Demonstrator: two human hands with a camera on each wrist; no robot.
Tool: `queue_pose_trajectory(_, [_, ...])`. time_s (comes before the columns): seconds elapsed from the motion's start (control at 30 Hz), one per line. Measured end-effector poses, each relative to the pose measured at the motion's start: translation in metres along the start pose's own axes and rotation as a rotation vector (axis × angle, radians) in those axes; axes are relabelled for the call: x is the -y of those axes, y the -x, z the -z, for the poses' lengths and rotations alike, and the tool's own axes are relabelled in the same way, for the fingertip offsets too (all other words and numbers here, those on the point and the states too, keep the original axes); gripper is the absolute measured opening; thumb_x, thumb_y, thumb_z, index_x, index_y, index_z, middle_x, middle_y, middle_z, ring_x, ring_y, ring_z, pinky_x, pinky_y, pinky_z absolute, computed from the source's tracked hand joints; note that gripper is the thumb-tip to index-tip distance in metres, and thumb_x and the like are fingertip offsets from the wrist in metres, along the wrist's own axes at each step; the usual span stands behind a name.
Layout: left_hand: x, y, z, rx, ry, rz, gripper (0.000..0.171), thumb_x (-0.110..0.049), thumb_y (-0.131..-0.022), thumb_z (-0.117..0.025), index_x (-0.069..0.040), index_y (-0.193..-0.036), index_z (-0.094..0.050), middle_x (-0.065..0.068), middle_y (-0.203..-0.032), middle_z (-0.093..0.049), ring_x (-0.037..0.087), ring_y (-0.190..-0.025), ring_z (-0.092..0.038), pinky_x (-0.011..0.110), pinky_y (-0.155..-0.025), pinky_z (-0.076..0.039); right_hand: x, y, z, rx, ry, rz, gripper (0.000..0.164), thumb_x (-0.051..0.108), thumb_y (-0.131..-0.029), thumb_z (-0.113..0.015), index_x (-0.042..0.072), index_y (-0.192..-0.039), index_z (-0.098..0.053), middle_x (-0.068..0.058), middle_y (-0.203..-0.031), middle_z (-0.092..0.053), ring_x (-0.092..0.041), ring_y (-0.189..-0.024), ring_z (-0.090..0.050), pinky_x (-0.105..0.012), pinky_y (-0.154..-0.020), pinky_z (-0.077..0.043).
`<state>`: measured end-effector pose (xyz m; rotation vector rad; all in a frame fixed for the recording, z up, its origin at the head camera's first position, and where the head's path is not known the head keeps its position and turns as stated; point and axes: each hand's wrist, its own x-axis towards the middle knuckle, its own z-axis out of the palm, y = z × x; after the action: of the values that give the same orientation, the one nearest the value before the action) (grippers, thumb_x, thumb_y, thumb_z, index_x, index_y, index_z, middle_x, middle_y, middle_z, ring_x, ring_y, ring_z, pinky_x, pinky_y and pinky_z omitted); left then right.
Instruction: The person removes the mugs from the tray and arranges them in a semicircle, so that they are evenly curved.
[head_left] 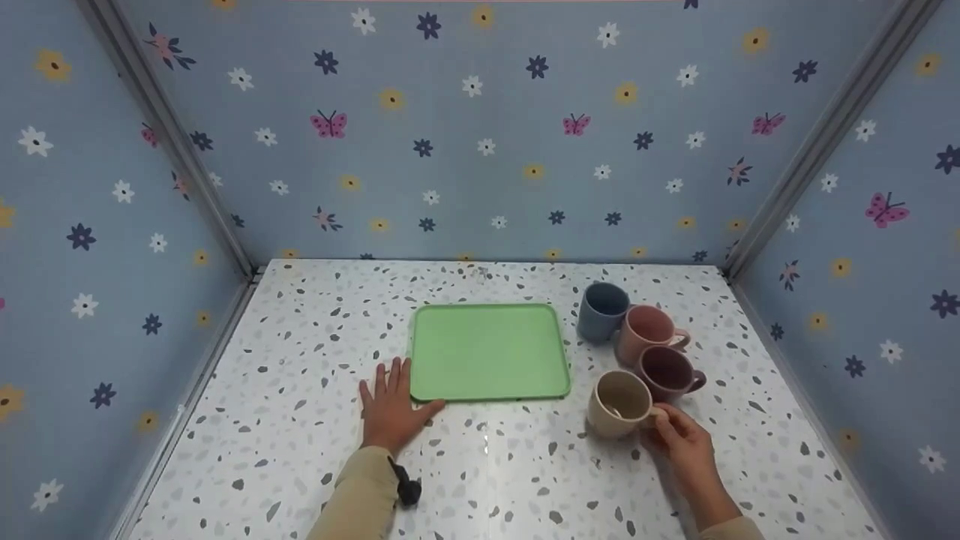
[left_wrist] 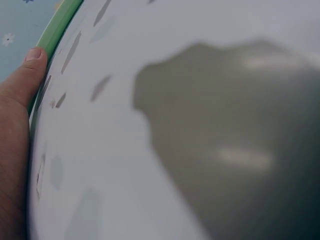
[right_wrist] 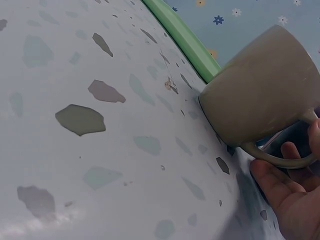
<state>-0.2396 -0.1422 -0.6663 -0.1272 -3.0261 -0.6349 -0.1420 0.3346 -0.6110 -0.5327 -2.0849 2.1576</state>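
Note:
A beige mug [head_left: 616, 409] stands at the right, nearest the front of several mugs. My right hand [head_left: 684, 442] pinches its handle between thumb and fingers; in the right wrist view the fingers curl about the handle of the beige mug [right_wrist: 260, 85]. My left hand [head_left: 394, 409] lies flat with straight fingers at the near left corner of a green tray [head_left: 491, 352], the thumb along its near edge. In the left wrist view the thumb of that hand [left_wrist: 17, 100] touches the tray's rim [left_wrist: 57, 27]. Nothing lies on the tray.
Behind the beige mug stand a purple mug [head_left: 667, 373], a pink mug [head_left: 649, 334] and a blue mug [head_left: 602, 311], close together right of the tray. Flowered panels [head_left: 480, 150] wall the speckled white table [head_left: 300, 337] at the back and both sides.

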Motion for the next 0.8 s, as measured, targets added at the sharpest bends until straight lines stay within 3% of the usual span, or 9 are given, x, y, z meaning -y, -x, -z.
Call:
queue_pose_trajectory(0.2, [-0.0002, 0.0005, 0.0012, 0.006, -0.001, 0.002, 0.112, -0.084, -0.086, -0.046, -0.011, -0.163, -0.012, 0.012, -0.169, -0.011, 0.038, -0.155, -0.002, 0.065, -0.119, 0.008, 0.0011, -0.0013, 0.0021, -0.014, 0.018, -0.01, 0.032, 0.017, -0.1, -0.064, 0.004, -0.129, -0.065, 0.008, -0.114, -0.069, -0.014, -0.105, -0.069, -0.037, -0.096, -0.056])
queue_pose_trajectory(0.37, [-0.0017, 0.0015, 0.002, -0.006, 0.011, -0.003, 0.111, -0.083, -0.085, -0.049, -0.01, -0.163, -0.014, 0.012, -0.169, -0.012, 0.039, -0.155, -0.003, 0.066, -0.119, 0.007, 0.0002, -0.0015, 0.0043, -0.029, 0.031, -0.021, 0.025, 0.018, -0.099, -0.066, 0.011, -0.123, -0.068, 0.013, -0.11, -0.069, -0.009, -0.099, -0.068, -0.036, -0.094, -0.057])
queue_pose_trajectory(0.63, [-0.0003, 0.0002, 0.0002, -0.012, 0.0, -0.001, 0.112, -0.084, -0.085, -0.047, -0.011, -0.163, -0.014, 0.012, -0.169, -0.012, 0.039, -0.155, -0.003, 0.065, -0.12, 0.007, -0.0006, 0.0, 0.0066, -0.031, -0.014, -0.019, 0.016, 0.02, -0.099, -0.066, 0.022, -0.114, -0.072, 0.015, -0.106, -0.07, -0.016, -0.102, -0.069, -0.039, -0.096, -0.057])
queue_pose_trajectory(0.8, [-0.0001, -0.0002, -0.0008, -0.028, 0.005, -0.007, 0.113, -0.084, -0.084, -0.048, -0.01, -0.163, -0.016, 0.013, -0.169, -0.015, 0.039, -0.155, -0.004, 0.066, -0.119, 0.006, 0.0004, 0.0018, 0.0066, -0.037, -0.012, -0.007, 0.021, 0.021, -0.1, -0.065, 0.015, -0.119, -0.071, 0.013, -0.103, -0.071, -0.014, -0.1, -0.07, -0.038, -0.095, -0.057])
